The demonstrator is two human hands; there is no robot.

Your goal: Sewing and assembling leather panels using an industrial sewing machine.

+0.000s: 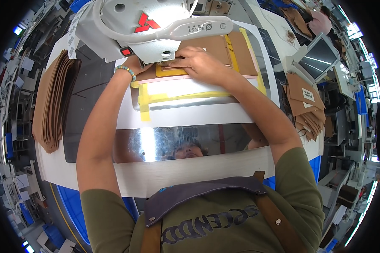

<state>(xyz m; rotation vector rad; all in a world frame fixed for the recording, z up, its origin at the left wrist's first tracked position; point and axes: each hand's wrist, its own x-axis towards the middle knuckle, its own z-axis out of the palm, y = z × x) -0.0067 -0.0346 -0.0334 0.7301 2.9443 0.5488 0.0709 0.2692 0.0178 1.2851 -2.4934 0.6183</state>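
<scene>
A white industrial sewing machine [135, 25] with a lamp on a grey arm [198, 28] stands over the work. Beneath its head lies a flat brown panel [204, 43] with a yellow frame-like template [164, 72] on it. My right hand [204, 67] rests over the template, fingers stretched leftward and pressing on the piece beside the machine head. At the head's lower left is my left hand [135, 64], with a beaded bracelet at the wrist. The machine hides most of its fingers, though they reach in close to the template's left end.
A stack of brown panels [50, 105] stands at the left. More brown pieces with white labels [306, 99] lie at the right, below a tilted screen [318, 57]. A white sheet [126, 114] with yellow tape surrounds the work; a shiny metal plate [169, 143] lies nearer me.
</scene>
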